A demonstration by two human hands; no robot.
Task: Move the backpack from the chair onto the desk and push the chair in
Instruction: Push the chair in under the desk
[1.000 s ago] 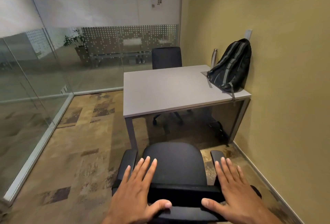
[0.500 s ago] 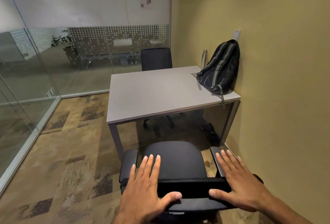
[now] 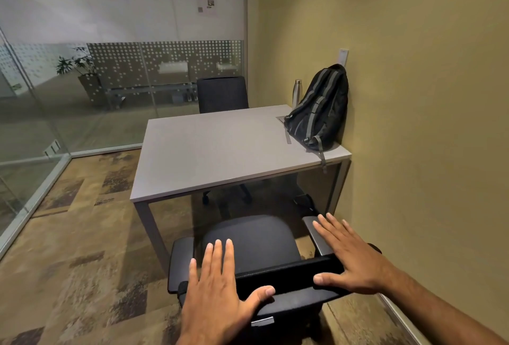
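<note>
From my head camera, both palms are on the top edge of the chair [image 3: 256,245] backrest. My left hand [image 3: 217,287] lies flat with the fingers spread and reaching forward over the rail, thumb hooked along its near face. My right hand [image 3: 349,259] is just as open, fingers fanned over the right end of the rail and partly above the right armrest, thumb pressed on the near face. Neither hand is curled round anything; they press rather than grip.

The backpack [image 3: 319,116] already stands on the desk [image 3: 214,149], at its far right corner, leaning on the wall beside a metal bottle [image 3: 297,91], one strap hanging over the desk's edge. It is well apart from both hands, so I judge only the push remains.

To do that well, I should push evenly with both palms, low and straight ahead, so the castors do not veer. The seat points at the gap between the desk's near left leg and the wall; the right armrest is near the wall side, so I should steer slightly left and watch whether the armrests pass under the top.
</note>
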